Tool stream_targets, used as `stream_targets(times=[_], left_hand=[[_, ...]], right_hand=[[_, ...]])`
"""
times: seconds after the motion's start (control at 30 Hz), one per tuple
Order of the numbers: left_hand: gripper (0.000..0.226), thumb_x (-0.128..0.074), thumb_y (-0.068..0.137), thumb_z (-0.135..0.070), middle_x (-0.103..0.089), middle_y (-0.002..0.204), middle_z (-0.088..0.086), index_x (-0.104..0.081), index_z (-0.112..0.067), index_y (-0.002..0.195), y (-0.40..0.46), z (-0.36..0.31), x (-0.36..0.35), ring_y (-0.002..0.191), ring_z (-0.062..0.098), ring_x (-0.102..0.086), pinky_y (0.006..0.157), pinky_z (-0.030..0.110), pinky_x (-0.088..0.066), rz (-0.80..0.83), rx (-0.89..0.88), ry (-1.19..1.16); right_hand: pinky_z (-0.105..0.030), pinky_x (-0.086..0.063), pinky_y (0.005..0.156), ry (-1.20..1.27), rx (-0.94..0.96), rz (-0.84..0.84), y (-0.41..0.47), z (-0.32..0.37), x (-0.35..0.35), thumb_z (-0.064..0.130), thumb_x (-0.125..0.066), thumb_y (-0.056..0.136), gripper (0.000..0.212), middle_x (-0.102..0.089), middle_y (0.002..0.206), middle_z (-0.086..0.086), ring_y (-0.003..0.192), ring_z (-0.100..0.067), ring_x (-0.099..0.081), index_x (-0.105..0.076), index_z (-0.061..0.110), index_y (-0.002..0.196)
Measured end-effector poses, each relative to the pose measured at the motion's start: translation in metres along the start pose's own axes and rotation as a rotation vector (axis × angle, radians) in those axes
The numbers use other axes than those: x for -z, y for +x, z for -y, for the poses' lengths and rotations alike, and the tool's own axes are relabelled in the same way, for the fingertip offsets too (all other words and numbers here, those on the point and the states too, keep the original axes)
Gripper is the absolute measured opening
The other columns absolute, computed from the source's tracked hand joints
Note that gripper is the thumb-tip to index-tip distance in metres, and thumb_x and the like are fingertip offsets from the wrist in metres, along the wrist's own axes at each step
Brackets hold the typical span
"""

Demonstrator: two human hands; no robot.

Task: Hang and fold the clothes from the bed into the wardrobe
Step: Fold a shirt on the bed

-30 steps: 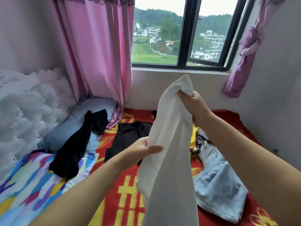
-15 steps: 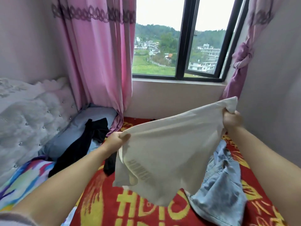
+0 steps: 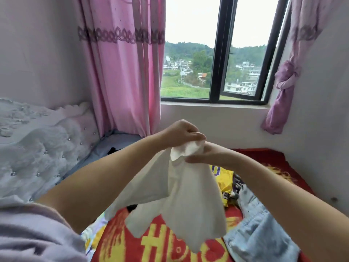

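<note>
A white T-shirt [image 3: 181, 197] hangs folded in half over the bed, its two top corners brought together. My left hand [image 3: 182, 132] grips the top of the shirt from above. My right hand [image 3: 205, 155] meets it just below and to the right, fingers pinching the same bunched edge. On the red and yellow blanket [image 3: 151, 244] lie light blue jeans [image 3: 258, 233] at the right and a yellow garment [image 3: 224, 176] behind the shirt. No wardrobe is in view.
A white tufted headboard [image 3: 41, 148] stands at the left, with a grey pillow [image 3: 113, 144] in the corner. Pink curtains [image 3: 122, 72] and a window [image 3: 215, 53] are ahead. A tied curtain [image 3: 283, 87] hangs by the right wall.
The shirt was stretched wide between my hands; now both hands have come together at the middle, folding it in half. The view has tilted upward.
</note>
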State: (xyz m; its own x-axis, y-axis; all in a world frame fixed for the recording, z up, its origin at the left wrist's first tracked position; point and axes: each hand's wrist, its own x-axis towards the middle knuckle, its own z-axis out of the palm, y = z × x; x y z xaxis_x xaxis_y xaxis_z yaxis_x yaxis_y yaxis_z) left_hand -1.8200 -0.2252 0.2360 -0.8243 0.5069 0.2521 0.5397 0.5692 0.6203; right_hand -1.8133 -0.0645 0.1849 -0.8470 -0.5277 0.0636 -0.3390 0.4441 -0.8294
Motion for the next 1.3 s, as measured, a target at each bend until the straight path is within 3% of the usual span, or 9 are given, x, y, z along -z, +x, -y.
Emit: stream_targets(times=[0.1, 0.3, 0.43, 0.6, 0.8, 0.87, 0.97, 1.1, 1.3], left_hand=[[0.025, -0.068, 0.088, -0.022, -0.055, 0.068, 0.002, -0.066, 0.003, 0.09, -0.003, 0.006, 0.011, 0.059, 0.006, -0.045, 0.057, 0.016, -0.037, -0.069, 0.02, -0.065], [0.054, -0.069, 0.074, -0.029, -0.066, 0.109, 0.005, -0.051, -0.019, 0.124, -0.062, 0.077, -0.013, 0.096, 0.018, -0.066, 0.086, 0.034, -0.053, 0.097, 0.337, -0.414], [0.033, -0.05, 0.056, -0.015, -0.061, 0.075, -0.005, -0.061, -0.02, 0.087, -0.073, 0.091, -0.047, 0.069, 0.009, -0.059, 0.059, 0.02, -0.047, -0.058, 0.448, -0.363], [0.005, -0.052, 0.053, -0.013, -0.049, 0.059, -0.001, -0.05, -0.017, 0.054, -0.079, 0.107, -0.039, 0.059, 0.016, -0.047, 0.058, 0.026, -0.036, -0.089, 0.552, -0.181], [0.01, -0.061, 0.074, -0.015, -0.063, 0.067, 0.006, -0.067, -0.007, 0.076, -0.074, 0.092, -0.015, 0.053, 0.013, -0.056, 0.054, 0.022, -0.047, -0.039, 0.512, -0.468], [0.011, -0.059, 0.082, -0.011, -0.065, 0.068, 0.006, -0.069, -0.007, 0.08, -0.062, 0.078, -0.008, 0.055, 0.014, -0.058, 0.054, 0.022, -0.048, -0.025, 0.481, -0.49], [0.014, -0.056, 0.085, -0.007, -0.06, 0.058, 0.002, -0.067, -0.004, 0.077, -0.041, 0.051, -0.008, 0.049, 0.012, -0.054, 0.05, 0.021, -0.044, -0.018, 0.488, -0.47], [0.014, -0.053, 0.09, 0.004, -0.063, 0.072, 0.008, -0.065, 0.004, 0.084, -0.018, 0.033, -0.024, 0.062, 0.017, -0.058, 0.062, 0.026, -0.049, -0.131, 0.5, -0.703], [0.028, -0.031, 0.1, 0.002, -0.049, 0.075, 0.008, -0.052, -0.002, 0.082, -0.005, 0.032, -0.019, 0.064, 0.016, -0.05, 0.055, 0.025, -0.049, -0.397, 0.696, -1.264]], right_hand=[[-0.025, -0.052, 0.064, 0.272, -0.025, -0.285, 0.018, 0.015, -0.019, 0.014, -0.063, 0.091, 0.007, -0.067, 0.082, -0.004, 0.074, -0.016, -0.064, -0.069, 0.014, 0.088], [-0.024, -0.048, 0.056, 0.467, -0.069, -0.496, 0.03, 0.028, -0.007, 0.01, -0.052, 0.089, 0.029, -0.062, 0.063, -0.001, 0.06, -0.017, -0.06, -0.063, 0.014, 0.063], [-0.035, -0.046, 0.066, 0.489, -0.112, -0.608, 0.035, 0.026, -0.003, 0.004, -0.047, 0.086, 0.027, -0.057, 0.066, -0.008, 0.065, -0.025, -0.056, -0.059, 0.011, 0.063], [-0.033, -0.045, 0.06, 0.441, -0.179, -0.7, 0.018, -0.002, 0.009, 0.006, -0.048, 0.083, 0.028, -0.057, 0.059, -0.004, 0.061, -0.023, -0.055, -0.058, 0.013, 0.058], [-0.03, -0.044, 0.058, 0.264, -0.292, -0.808, -0.01, -0.042, 0.037, 0.012, -0.045, 0.088, 0.027, -0.06, 0.07, -0.008, 0.068, -0.025, -0.056, -0.062, 0.012, 0.068], [-0.031, -0.047, 0.065, 0.007, -0.339, -0.724, -0.02, -0.046, 0.043, 0.009, -0.047, 0.087, 0.025, -0.065, 0.092, -0.013, 0.076, -0.028, -0.06, -0.068, 0.01, 0.1], [-0.027, -0.037, 0.1, -0.375, -0.346, -0.391, -0.03, -0.029, 0.031, 0.013, -0.062, 0.086, 0.073, -0.041, 0.141, -0.019, 0.127, -0.028, -0.045, -0.027, 0.014, 0.15], [-0.029, -0.037, 0.104, -0.481, -0.046, -0.176, -0.025, 0.015, -0.022, 0.036, -0.059, 0.091, 0.054, -0.052, 0.135, -0.003, 0.129, -0.022, -0.046, -0.045, 0.016, 0.139], [-0.039, -0.057, 0.083, 0.095, -0.32, -0.129, -0.019, 0.021, -0.056, 0.058, -0.062, 0.082, 0.071, -0.059, 0.126, 0.0, 0.11, -0.015, -0.06, -0.04, 0.019, 0.137]])
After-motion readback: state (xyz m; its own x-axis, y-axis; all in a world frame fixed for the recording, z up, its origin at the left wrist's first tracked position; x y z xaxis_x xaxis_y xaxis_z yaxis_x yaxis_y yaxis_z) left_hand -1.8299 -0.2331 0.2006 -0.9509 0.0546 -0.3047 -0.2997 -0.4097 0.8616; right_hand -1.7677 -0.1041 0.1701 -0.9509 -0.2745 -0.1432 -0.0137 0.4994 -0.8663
